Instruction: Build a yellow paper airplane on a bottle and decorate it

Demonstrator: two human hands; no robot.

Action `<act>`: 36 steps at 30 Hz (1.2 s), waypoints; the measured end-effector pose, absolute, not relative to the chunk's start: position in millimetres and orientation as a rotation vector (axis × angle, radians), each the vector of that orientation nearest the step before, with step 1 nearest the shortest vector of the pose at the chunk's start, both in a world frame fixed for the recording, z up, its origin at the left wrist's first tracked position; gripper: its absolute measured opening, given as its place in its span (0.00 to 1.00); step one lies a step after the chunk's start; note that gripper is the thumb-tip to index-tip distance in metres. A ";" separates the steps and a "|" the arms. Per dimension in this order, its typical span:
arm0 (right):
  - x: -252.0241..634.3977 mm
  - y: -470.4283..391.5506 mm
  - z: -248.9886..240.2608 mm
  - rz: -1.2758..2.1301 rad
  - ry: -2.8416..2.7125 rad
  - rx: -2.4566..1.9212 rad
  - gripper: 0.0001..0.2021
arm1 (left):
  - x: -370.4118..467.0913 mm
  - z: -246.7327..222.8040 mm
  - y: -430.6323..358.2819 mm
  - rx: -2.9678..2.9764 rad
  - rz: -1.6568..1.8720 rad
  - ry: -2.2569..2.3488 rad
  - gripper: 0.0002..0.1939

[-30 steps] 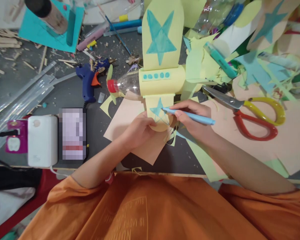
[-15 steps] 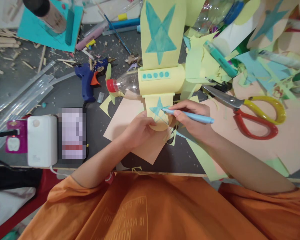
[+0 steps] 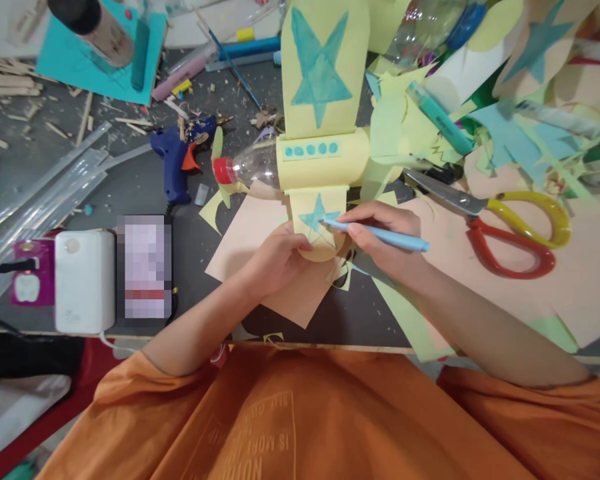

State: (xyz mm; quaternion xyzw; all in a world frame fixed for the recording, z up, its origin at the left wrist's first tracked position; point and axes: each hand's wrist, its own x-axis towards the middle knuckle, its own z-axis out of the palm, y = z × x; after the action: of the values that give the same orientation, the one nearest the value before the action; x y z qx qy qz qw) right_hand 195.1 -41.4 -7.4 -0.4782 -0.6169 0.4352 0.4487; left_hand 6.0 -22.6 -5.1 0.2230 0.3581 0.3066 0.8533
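Observation:
A clear bottle (image 3: pixel 255 165) with a red cap lies sideways, its body wrapped in yellow paper (image 3: pixel 325 170) with several blue dots. Yellow paper wings stick out above and below it; the upper wing (image 3: pixel 293 113) bears a large blue star. My left hand (image 3: pixel 283 260) pinches the rounded end of the lower wing (image 3: pixel 303 200). Between the thumb and fingers of my right hand (image 3: pixel 380 233) is a light blue marker (image 3: pixel 397 239). Its tip touches the partly coloured star on the lower wing. Pink paper (image 3: pixel 300 303) lies beneath my left hand.
Scissors (image 3: pixel 525 250) with red and yellow handles lie at the right, near paper scraps and a teal marker (image 3: pixel 443 120). A blue glue gun (image 3: pixel 175 163), a phone (image 3: pixel 145 267) and a white power bank (image 3: pixel 85 280) are on the left.
The marker's tip has shifted slightly left on the star, and more of the star's middle looks blue. My left hand stays in place.

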 end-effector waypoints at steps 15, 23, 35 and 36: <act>192.2 -41.3 -4.0 1.096 -1.496 -1.279 0.10 | 5.9 -5.2 -23.2 0.468 0.642 0.760 0.19; 192.1 -42.4 -6.8 1.073 -1.457 -1.284 0.06 | 6.6 -5.8 -22.3 0.449 0.659 0.727 0.21; 189.9 -40.5 -10.2 1.031 -1.408 -1.316 0.05 | 6.6 -5.6 -22.8 0.460 0.659 0.731 0.21; 190.3 -40.8 -10.5 1.030 -1.413 -1.316 0.05 | 6.4 -5.6 -22.7 0.463 0.657 0.729 0.21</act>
State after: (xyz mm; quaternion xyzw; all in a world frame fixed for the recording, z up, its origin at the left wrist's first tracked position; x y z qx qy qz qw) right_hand 190.3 -40.8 -10.5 -0.5342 -0.5736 0.4181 0.4591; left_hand 6.4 -22.7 -5.6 0.2205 0.3469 0.3128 0.8563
